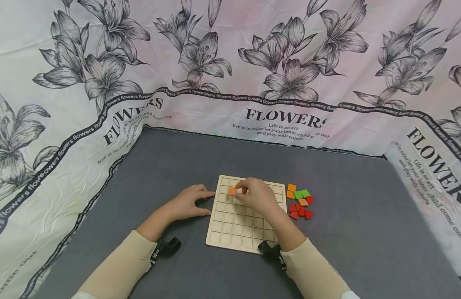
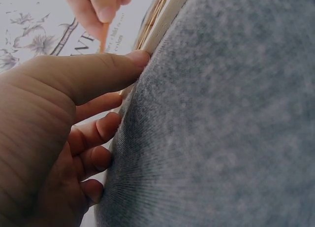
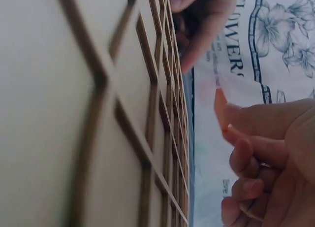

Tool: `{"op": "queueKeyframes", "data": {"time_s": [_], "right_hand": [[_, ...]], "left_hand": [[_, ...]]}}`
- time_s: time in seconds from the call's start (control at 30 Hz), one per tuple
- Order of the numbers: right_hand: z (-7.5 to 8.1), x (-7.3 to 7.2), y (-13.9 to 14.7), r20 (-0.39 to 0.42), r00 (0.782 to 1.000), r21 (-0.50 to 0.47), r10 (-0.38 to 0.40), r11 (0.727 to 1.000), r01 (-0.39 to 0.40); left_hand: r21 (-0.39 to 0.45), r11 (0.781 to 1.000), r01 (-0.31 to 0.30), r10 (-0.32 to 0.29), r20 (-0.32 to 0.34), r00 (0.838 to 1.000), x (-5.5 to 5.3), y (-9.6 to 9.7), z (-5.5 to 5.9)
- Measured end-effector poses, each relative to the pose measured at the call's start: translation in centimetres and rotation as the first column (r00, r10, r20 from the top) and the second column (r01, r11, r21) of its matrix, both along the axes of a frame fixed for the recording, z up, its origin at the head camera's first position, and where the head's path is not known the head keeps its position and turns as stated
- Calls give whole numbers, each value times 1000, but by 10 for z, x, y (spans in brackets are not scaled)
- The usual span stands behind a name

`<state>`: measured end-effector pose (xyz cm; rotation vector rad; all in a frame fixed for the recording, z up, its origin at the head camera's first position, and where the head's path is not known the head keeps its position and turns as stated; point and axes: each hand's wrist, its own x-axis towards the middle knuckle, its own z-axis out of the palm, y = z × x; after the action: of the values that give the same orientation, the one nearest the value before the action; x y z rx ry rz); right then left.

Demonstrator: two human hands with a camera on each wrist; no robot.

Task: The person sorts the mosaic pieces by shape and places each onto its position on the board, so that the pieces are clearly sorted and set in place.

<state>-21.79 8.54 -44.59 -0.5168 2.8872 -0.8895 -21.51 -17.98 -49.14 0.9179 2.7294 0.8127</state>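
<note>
Head view: pinching an orange tile by its edge in the right hand's fingers, probably keeping its face clear, over the board at eleven o'clock; touching its nine o'clock side with the left hand, fingers apart, likely steadying pale, ridged wood; showing loose tiles, squares and wedges, at three o'clock on woven grey counter.

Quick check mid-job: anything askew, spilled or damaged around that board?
Nothing looks damaged or spilled. The grid board lies flat, and the right hand pinches an orange tile. Only the loose tiles right of the board sit at mixed angles, probably just an untidy supply pile.
</note>
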Motion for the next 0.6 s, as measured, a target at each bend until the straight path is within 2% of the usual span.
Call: {"op": "queueKeyframes", "data": {"time_s": [0.27,0.6], "right_hand": [[-8,0,-3,36,999,-20,-24,999,25],[-18,-4,-1,112,993,-31,-38,999,42]], "left_hand": [[-2,1000,1,-1,9,1000,0,1,6],[-8,1000,-5,6,15,1000,0,1,4]]}}
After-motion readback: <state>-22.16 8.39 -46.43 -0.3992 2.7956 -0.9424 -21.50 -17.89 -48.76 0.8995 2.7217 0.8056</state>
